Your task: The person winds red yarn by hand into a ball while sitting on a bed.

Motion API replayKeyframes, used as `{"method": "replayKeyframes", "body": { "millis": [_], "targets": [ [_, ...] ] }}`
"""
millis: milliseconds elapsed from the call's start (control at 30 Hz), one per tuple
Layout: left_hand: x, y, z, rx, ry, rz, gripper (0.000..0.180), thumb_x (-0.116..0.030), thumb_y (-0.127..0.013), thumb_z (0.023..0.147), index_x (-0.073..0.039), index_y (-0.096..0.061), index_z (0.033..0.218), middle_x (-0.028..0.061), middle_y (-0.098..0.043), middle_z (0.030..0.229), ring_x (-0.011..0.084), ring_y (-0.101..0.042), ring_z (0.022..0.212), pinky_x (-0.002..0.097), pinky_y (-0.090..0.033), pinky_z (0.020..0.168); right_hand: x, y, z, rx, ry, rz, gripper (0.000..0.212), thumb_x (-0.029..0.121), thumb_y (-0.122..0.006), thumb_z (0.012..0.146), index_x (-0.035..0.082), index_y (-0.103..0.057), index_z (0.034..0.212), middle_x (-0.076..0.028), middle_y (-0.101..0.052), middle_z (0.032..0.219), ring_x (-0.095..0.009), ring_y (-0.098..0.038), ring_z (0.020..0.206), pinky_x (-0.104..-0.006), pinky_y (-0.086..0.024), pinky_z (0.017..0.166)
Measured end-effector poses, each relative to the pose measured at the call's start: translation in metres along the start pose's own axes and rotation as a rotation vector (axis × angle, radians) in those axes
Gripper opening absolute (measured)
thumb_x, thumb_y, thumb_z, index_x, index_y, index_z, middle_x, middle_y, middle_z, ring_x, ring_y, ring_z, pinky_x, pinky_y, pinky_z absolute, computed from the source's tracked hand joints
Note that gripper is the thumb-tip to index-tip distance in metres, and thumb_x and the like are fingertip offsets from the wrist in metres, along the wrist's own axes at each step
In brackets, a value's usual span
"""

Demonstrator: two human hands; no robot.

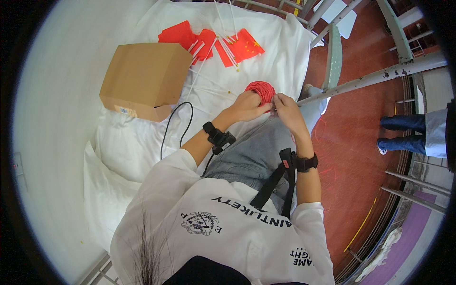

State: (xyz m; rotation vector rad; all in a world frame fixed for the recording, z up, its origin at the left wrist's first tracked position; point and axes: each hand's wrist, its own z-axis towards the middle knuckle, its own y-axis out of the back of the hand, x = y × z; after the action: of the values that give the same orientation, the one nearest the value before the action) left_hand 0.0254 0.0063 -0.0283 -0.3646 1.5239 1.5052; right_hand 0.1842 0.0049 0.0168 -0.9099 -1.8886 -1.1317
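The left hand grasped a red yarn ball from its near side, just beyond the jeans and over the white sheet. The right hand had its fingertips bunched at the ball's right edge (whether they pinched a strand, I could not tell). Good handling seemed to call for a firm but unsquashed hold, so that the coils kept their order, with the right fingertips working one strand at a time, well clear of the flag sticks and the black cable.
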Motion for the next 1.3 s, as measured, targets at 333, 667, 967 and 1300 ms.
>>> {"method": "replayKeyframes", "body": {
  "millis": [333, 667, 967, 1300],
  "targets": [
    [0.051, -0.023, 0.032, -0.369, 0.717, -0.325, 0.061, -0.049, -0.027, 0.091, 0.003, -0.057, 0.086, 0.0207, -0.062, 0.082, 0.03, -0.061, 0.077, 0.0398, -0.046, 0.07, -0.03, -0.034, 0.007, 0.059, 0.175, -0.135, 0.032, 0.022, -0.039, 0.089, -0.003, -0.055, 0.079, -0.021, -0.061, 0.073, -0.033, -0.06, 0.073, -0.0395, -0.045, 0.068],
    [0.045, 0.053, 0.022, -0.427, 0.588, -1.701, 0.045, -0.041, -0.042, 0.089, 0.0, -0.048, 0.106, 0.0233, -0.058, 0.105, 0.0285, -0.06, 0.086, 0.039, -0.049, 0.079, -0.03, -0.019, -0.015, -0.082, 0.266, -0.271, 0.01, 0.005, -0.045, 0.082, -0.002, -0.051, 0.077, -0.019, -0.054, 0.067, -0.036, -0.053, 0.065, -0.0369, -0.042, 0.062],
    [0.082, 0.002, 0.009, -0.295, 0.711, -1.599, 0.044, -0.043, -0.038, 0.09, -0.001, -0.049, 0.097, 0.0217, -0.061, 0.096, 0.0269, -0.061, 0.08, 0.0382, -0.05, 0.072, 0.003, -0.008, -0.036, 0.195, 0.277, 0.001, 0.022, 0.015, -0.044, 0.091, 0.001, -0.048, 0.075, -0.002, -0.04, 0.058, -0.011, -0.037, 0.056, -0.0265, -0.036, 0.054],
    [0.062, 0.002, 0.005, -0.317, 0.717, -1.497, 0.036, -0.04, -0.045, 0.087, -0.005, -0.05, 0.092, 0.0198, -0.062, 0.093, 0.0244, -0.061, 0.073, 0.0351, -0.05, 0.069, 0.018, -0.005, -0.05, 0.239, 0.23, 0.17, 0.023, 0.017, -0.043, 0.093, 0.002, -0.049, 0.077, 0.001, -0.042, 0.063, -0.009, -0.038, 0.061, -0.0238, -0.035, 0.057]
  ]
}}
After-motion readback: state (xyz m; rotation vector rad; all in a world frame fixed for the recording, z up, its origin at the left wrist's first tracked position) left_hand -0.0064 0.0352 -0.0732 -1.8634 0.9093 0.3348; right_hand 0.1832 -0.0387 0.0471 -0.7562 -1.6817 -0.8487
